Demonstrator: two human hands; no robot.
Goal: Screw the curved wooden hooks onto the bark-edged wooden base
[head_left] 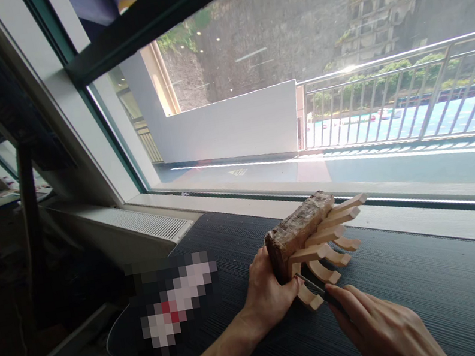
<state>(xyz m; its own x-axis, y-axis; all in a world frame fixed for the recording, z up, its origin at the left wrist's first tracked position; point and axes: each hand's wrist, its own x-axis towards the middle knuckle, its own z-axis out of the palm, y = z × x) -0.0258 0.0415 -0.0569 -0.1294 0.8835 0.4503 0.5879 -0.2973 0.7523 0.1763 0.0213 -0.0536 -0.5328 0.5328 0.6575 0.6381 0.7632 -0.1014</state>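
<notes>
My left hand (pixel 267 288) is closed around the near end of a bark-covered wooden block (pixel 300 225), holding it tilted above the dark table. From the block's right side stick out several pale curved wooden prongs (pixel 335 233), in an upper and a lower row. My right hand (pixel 375 322) grips the dark handle of a slim tool (pixel 314 285), which looks like a small carving knife. Its thin tip lies against the near lower prong, close to my left thumb. The palm side of each hand is hidden.
The dark ribbed table (pixel 439 272) fills the foreground, with a rounded left corner. A blurred-out pale and red item (pixel 176 300) lies on its left part. Behind stand a large window and its sill (pixel 241 201), with a white vent grille (pixel 153 219) to the left.
</notes>
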